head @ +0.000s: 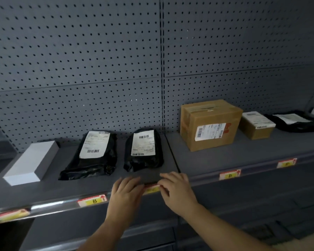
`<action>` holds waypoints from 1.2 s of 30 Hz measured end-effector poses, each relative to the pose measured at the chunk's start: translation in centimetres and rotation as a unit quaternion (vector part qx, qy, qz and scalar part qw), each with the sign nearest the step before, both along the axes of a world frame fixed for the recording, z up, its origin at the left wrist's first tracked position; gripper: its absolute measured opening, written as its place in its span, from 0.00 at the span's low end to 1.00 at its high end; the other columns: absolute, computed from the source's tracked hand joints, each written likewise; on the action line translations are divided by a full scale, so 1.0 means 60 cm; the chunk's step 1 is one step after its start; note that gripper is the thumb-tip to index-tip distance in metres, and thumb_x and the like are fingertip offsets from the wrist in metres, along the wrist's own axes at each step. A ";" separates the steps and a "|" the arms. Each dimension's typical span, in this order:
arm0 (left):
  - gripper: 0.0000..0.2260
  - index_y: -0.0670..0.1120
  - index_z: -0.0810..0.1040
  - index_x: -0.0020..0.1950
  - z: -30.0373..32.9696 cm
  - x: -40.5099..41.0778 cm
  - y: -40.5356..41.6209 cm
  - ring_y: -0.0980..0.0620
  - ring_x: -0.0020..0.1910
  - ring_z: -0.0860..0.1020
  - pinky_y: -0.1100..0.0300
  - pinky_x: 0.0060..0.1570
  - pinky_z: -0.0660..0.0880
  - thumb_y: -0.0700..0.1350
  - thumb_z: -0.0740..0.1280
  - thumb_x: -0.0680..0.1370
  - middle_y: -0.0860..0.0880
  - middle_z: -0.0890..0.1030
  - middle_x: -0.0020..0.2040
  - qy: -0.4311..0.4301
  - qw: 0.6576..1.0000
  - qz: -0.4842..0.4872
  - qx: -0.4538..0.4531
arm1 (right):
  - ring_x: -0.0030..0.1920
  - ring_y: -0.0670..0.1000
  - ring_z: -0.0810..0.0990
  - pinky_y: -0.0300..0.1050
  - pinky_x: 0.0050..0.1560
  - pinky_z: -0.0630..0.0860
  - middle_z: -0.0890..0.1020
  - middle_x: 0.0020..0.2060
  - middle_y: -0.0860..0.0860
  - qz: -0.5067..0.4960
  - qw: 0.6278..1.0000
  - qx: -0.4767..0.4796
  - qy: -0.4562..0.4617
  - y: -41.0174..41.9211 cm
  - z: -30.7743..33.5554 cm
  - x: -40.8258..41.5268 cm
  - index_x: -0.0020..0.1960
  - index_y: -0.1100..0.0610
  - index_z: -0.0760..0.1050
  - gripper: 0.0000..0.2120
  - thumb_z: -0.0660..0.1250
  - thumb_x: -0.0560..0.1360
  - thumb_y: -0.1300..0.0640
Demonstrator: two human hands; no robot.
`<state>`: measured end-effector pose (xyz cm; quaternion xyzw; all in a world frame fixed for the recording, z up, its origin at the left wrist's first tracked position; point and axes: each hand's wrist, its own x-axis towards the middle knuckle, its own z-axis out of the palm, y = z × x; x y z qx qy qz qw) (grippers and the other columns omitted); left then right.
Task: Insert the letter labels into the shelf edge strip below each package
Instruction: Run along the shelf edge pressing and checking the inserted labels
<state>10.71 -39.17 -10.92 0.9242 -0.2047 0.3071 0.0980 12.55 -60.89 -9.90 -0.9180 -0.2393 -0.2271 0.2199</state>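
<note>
A red and yellow label (151,188) sits in the shelf edge strip (51,205) below the second black package (143,150). My left hand (124,196) presses on its left end and my right hand (176,191) on its right end, fingers on the shelf lip. The letter on it is hidden. Other labels sit in the strip: one at the far left (9,214) below the white box (31,163), label B (92,201) below the long black package (91,154), label D (230,174) below the brown carton (209,124), and another label (286,163) further right.
A small brown box (256,125) and a flat black bag (295,121) lie on the shelf at the right. A grey pegboard wall (98,60) stands behind the shelf. A lower shelf (243,223) runs underneath.
</note>
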 end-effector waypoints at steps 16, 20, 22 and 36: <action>0.05 0.52 0.80 0.46 0.005 0.021 -0.014 0.52 0.53 0.77 0.47 0.59 0.69 0.43 0.69 0.72 0.54 0.79 0.52 0.045 0.999 0.011 0.009 | 0.56 0.49 0.75 0.48 0.53 0.71 0.81 0.58 0.47 0.022 0.999 -0.031 0.002 -0.003 0.012 0.024 0.43 0.51 0.79 0.04 0.66 0.75 0.56; 0.07 0.52 0.79 0.46 0.008 0.021 -0.013 0.53 0.53 0.76 0.46 0.60 0.69 0.42 0.71 0.71 0.55 0.77 0.51 0.046 0.999 0.011 0.017 | 0.56 0.49 0.75 0.48 0.53 0.72 0.81 0.57 0.47 0.027 0.999 -0.036 0.002 -0.004 0.013 0.026 0.43 0.51 0.79 0.04 0.66 0.75 0.56; 0.11 0.52 0.79 0.46 0.010 0.020 -0.015 0.53 0.52 0.76 0.45 0.58 0.71 0.41 0.76 0.68 0.54 0.78 0.50 0.057 0.998 0.014 0.022 | 0.56 0.49 0.76 0.48 0.53 0.72 0.81 0.57 0.47 0.030 0.999 -0.036 0.001 -0.005 0.013 0.026 0.43 0.51 0.79 0.04 0.66 0.75 0.56; 0.09 0.51 0.79 0.46 0.012 0.021 -0.019 0.53 0.49 0.77 0.53 0.59 0.70 0.41 0.74 0.69 0.54 0.77 0.49 0.068 0.998 0.002 0.013 | 0.57 0.48 0.75 0.48 0.56 0.71 0.81 0.58 0.47 0.044 0.998 -0.046 0.009 -0.008 0.018 0.028 0.42 0.52 0.79 0.05 0.66 0.76 0.56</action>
